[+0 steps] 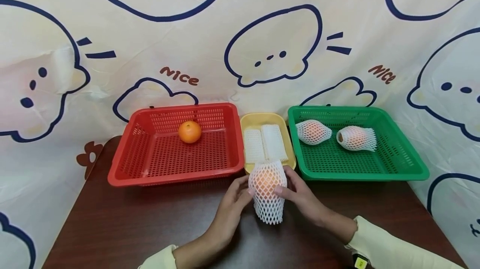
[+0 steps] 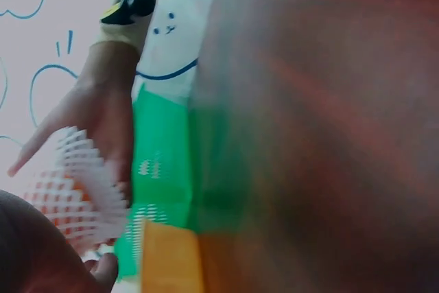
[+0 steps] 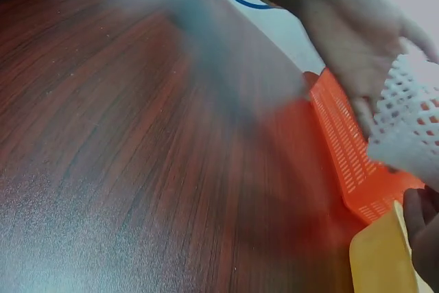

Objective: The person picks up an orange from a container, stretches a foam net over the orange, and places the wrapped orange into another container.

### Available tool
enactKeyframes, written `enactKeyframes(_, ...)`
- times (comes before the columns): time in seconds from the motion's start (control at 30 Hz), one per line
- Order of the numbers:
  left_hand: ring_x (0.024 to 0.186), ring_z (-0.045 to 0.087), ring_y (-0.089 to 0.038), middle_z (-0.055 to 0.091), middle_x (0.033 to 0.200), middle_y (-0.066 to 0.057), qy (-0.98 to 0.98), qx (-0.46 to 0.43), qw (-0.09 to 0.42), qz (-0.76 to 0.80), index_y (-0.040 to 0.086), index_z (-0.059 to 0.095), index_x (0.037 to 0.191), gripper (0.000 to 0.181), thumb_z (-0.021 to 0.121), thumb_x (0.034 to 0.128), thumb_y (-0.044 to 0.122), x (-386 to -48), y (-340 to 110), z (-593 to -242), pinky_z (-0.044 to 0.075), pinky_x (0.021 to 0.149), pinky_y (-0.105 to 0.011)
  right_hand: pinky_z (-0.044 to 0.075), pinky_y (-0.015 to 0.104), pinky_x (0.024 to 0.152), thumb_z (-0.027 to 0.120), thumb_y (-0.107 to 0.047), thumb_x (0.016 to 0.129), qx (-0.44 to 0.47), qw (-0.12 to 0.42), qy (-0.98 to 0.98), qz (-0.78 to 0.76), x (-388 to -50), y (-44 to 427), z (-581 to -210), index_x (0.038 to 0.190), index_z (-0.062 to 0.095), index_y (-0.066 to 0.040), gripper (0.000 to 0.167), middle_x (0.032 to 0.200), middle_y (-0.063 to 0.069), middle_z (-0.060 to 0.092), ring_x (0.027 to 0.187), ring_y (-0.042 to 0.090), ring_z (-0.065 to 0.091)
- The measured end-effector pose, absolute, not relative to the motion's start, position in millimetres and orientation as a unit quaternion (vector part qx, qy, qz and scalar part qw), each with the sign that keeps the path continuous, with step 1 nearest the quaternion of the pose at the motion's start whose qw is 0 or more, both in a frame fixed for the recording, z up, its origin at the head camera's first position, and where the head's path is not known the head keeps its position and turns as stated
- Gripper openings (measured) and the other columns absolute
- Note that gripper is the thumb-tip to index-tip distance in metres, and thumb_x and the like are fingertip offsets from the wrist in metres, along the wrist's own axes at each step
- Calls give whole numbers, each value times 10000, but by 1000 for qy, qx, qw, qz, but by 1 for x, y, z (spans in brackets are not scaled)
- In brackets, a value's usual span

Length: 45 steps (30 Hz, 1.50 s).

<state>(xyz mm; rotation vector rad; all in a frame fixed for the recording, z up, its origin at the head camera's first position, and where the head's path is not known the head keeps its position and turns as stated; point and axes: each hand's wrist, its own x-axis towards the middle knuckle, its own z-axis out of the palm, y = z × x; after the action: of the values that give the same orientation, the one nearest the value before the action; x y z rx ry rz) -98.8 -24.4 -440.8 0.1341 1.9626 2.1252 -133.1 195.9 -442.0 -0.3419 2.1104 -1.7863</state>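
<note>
An orange fruit in a white foam net [image 1: 267, 185] is held between both hands above the table, in front of the yellow basket. My left hand [image 1: 232, 207] grips its left side, thumb on the net. My right hand [image 1: 303, 197] grips the right side, its thumb also on the net. Loose net hangs below the fruit toward me. In the left wrist view the netted fruit [image 2: 75, 200] sits between the two hands; the right wrist view shows part of the net [image 3: 408, 118] at the right edge.
The red basket [image 1: 176, 177] at the left holds one bare orange [image 1: 189, 131]. Flat white nets [image 1: 273, 142] lie in the yellow basket [image 1: 290, 156]. Two netted fruits [image 1: 313, 131] lie in the green basket [image 1: 363, 175] at the right. A patterned cloth [image 1: 210, 43] hangs behind.
</note>
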Motion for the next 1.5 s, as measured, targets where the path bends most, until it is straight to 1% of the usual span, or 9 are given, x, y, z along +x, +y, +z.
enactKeyframes(0.17,1114,659,-212,615,1339,-222,650,71,128,746,56,423,1492,589,679,984,210,-104,-21,-432,544,939,-264,532,298,960,562,-230,1030,-144,169,722,-655,-132,194,-444,1478,333,-47,535,1364,198,505,1149,210,584)
enactKeyframes(0.23,1125,654,-198,614,1346,-227,647,72,123,750,42,424,1486,593,689,977,196,-106,-19,-432,549,926,-245,541,297,958,565,-203,1029,-149,162,713,-666,-132,194,-445,1482,330,-48,534,1374,192,503,1153,193,593)
enactKeyframes(0.4,1212,598,-177,572,1405,-210,638,67,114,759,18,429,1467,595,704,965,183,-107,-14,-433,540,949,-242,539,285,961,582,-178,1014,-145,160,705,-676,-132,195,-446,1475,347,-37,536,1378,179,500,1160,179,588)
enactKeyframes(0.57,1186,608,-177,561,1383,-204,637,65,108,760,14,445,1450,597,725,944,161,-109,-13,-434,546,938,-242,534,277,975,617,-205,998,-124,166,708,-675,-133,195,-446,1487,353,-28,583,1400,202,497,1186,205,576)
enactKeyframes(0.8,1218,607,-200,571,1392,-197,642,57,109,757,2,453,1451,602,726,950,193,-108,-13,-436,537,942,-238,522,256,979,665,-287,988,-100,188,714,-667,-133,194,-444,1510,337,6,683,1434,241,495,1205,206,567)
enactKeyframes(1.0,1208,621,-224,607,1374,-201,646,53,113,753,4,467,1454,608,734,942,195,-107,-14,-438,540,935,-255,525,313,992,696,-291,973,-90,218,703,-671,-133,196,-440,1549,289,13,768,1470,261,464,1234,224,555)
enactKeyframes(1.2,1170,612,-186,614,1352,-190,648,55,112,751,17,501,1435,587,748,929,180,-108,-12,-438,547,921,-235,522,326,998,712,-299,960,-81,242,706,-660,-134,201,-433,1575,280,-8,806,1457,241,491,1228,226,569)
enactKeyframes(1.4,1208,601,-210,594,1373,-170,645,86,124,749,53,522,1429,603,791,910,202,-112,-10,-436,546,962,-235,553,303,967,725,-210,943,-120,221,707,-661,-133,212,-430,1564,280,3,793,1431,258,485,1203,205,599)
enactKeyframes(1.5,1223,610,-222,583,1394,-171,634,107,129,755,68,511,1448,641,810,901,216,-116,-8,-434,555,962,-250,563,299,951,723,-204,943,-128,207,718,-652,-133,217,-424,1566,258,-7,802,1430,270,469,1195,218,605)
